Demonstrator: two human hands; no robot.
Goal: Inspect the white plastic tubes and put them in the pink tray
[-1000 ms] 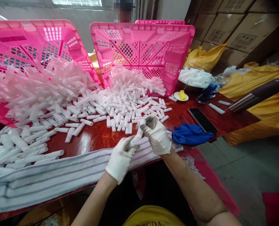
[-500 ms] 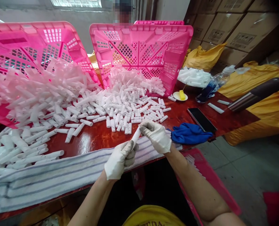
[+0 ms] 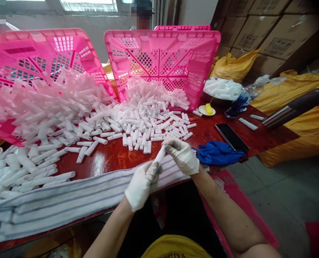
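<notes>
A white tube [image 3: 160, 154] is held between my two gloved hands, above the near edge of the table. My left hand [image 3: 144, 184], in a white glove, grips its lower end with the fingers curled. At the upper end, my right hand [image 3: 183, 154] pinches the tube between thumb and fingers. Beneath them lies a striped towel [image 3: 94, 186]. Just beyond, short white tubes with dark marks [image 3: 141, 136] lie in a loose heap that spills out of a tipped pink basket [image 3: 202, 68]. Longer white tubes [image 3: 35, 168] are piled at the left.
Another tipped pink basket [image 3: 81, 41] stands at the left. To the right are a blue cloth [image 3: 220, 153], a phone [image 3: 231, 137], a small dish [image 3: 211, 111] with a yellow block, a bottle [image 3: 236, 106] and a bowl of white tubes [image 3: 224, 87]. A person [image 3: 141, 16] is behind the baskets.
Both hands have shifted slightly to the right with the tube between them. The grip looks the same. The whole view has moved a little.
</notes>
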